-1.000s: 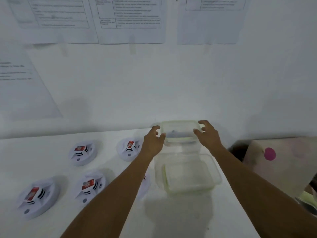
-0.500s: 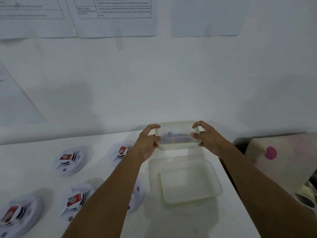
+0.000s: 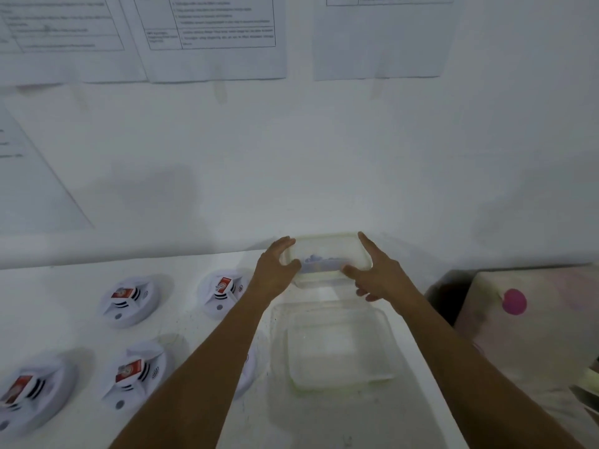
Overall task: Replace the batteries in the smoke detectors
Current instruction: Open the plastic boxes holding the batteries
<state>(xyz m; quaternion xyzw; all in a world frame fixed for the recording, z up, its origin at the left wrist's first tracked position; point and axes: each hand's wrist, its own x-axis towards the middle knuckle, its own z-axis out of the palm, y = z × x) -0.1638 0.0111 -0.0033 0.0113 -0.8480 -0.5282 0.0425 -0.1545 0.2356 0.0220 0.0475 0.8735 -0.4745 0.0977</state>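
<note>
Beside wall (image 3: 324,163), left hand (image 3: 275,271), right hand (image 3: 380,274) clasp container (image 3: 327,249).

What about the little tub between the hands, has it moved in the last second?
No. The small tub keeps its narrow gap behind the large empty tub; the left hand and right hand hold its ends.

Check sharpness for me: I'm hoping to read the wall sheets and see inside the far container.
Head view: dim, bluish, soft throughout; wall sheets too blurred to read; far container is cloudy, contents only an indistinct bluish smear; wide-angle bowing at edges.
</note>
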